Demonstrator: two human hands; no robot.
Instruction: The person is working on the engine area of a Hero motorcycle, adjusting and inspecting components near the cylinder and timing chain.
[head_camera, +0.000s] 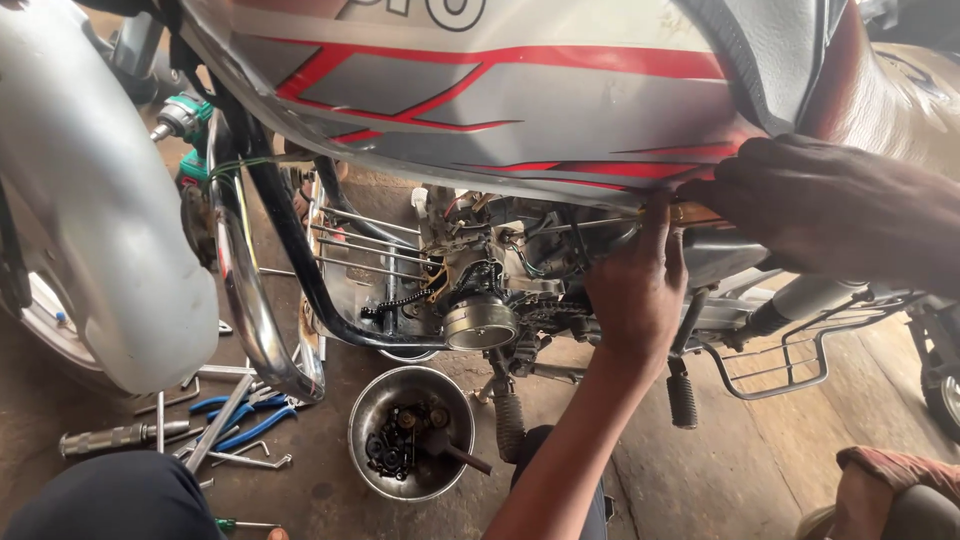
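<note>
Right under the lower edge of the fuel tank (560, 110) sits a thin brownish strip (697, 213), lying nearly level, its long axis running left to right along the tank's seam, above the open engine (490, 280). The left hand (635, 290) comes up from below, fingers (655, 225) together and pressed up against the strip's left end, thumb side toward the engine. The right hand (830, 205) comes in from the right, lying flat over the strip's far end where tank meets seat; whether its fingers pinch anything I cannot tell, they are tucked under. So the strip lies between the two hands, the left one nearer the engine side. Down below, on the floor, a steel bowl (370, 420) of dark parts sits under the engine, and blue-handled pliers (245, 415) lie with other tools to the left.
</note>
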